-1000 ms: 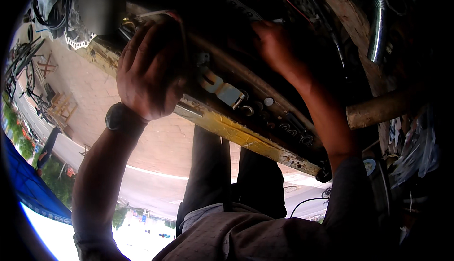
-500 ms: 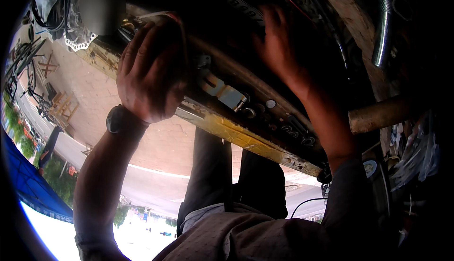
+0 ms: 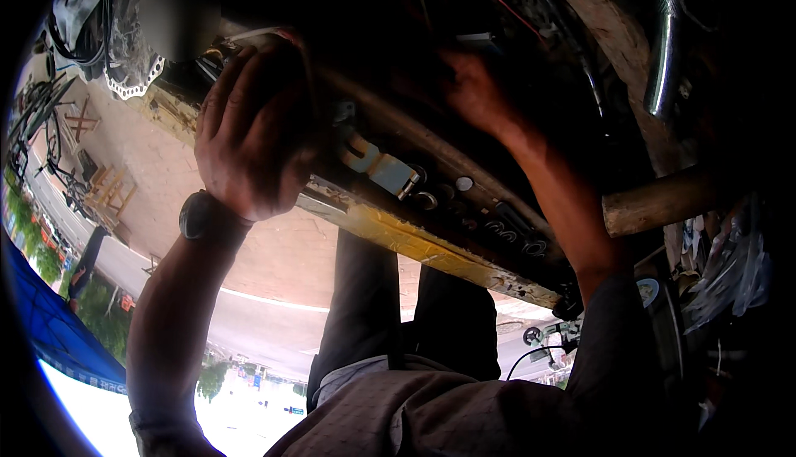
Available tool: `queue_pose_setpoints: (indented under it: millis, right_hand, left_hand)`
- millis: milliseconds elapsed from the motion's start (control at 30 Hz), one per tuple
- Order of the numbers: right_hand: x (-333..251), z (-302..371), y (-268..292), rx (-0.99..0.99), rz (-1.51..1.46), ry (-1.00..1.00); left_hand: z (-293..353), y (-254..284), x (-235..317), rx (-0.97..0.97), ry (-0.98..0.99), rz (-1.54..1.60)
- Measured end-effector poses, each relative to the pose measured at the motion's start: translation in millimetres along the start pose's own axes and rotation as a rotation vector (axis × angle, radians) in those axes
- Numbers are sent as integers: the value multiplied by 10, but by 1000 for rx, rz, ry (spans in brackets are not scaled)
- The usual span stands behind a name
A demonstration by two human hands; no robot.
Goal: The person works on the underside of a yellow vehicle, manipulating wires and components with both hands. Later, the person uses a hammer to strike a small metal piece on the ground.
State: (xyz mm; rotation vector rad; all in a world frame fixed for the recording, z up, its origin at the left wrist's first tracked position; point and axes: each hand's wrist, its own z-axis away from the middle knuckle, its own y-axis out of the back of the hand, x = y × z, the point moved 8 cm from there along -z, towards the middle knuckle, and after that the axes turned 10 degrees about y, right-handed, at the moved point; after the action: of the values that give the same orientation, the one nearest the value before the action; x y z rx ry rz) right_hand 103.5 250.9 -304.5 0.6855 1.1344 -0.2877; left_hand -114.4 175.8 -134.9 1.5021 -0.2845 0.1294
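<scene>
My left hand (image 3: 253, 138), with a watch (image 3: 196, 215) on its wrist, is curled over the near side of a dark tray (image 3: 464, 154). Its fingers lie beside some metal tools (image 3: 214, 63), and what is under the palm is hidden in shadow. Deeper in the dark, my right hand (image 3: 479, 88) has its fingers bent in; whatever they hold does not show. Just beyond its knuckles appears the thin pale edge of a flat piece (image 3: 476, 38). Between the hands, a metal hinge-like bracket (image 3: 377, 167) and several rings (image 3: 502, 230) lie in the tray.
A worn yellow beam (image 3: 431, 241) runs along the tray's near edge. At right are a round wooden bar (image 3: 655, 206), a shiny metal tube (image 3: 663, 59) and clear plastic bags (image 3: 734, 266). A perforated metal disc (image 3: 137, 82) hangs at upper left.
My right hand's fingers, stretched out before, are now bent in. The flat piece with pale round marks beyond them now shows only a thin edge. My left hand stays curled at the tray.
</scene>
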Motion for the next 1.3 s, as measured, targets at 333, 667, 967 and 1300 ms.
queue_pose_setpoints:
  millis: [333,667,967,1300]
  right_hand:
    - [421,-34,227,326,167,-67]
    - [464,-365,210,209,355,-157]
    - [329,2,284,243,399,225]
    - [517,589,399,-5,518,-65]
  left_hand:
    - [2,-29,-5,7,1,9]
    - [29,-34,-31,10,11,9]
    - [20,-21,-17,7,1,3]
    - [21,-10,-8,44,-10,17]
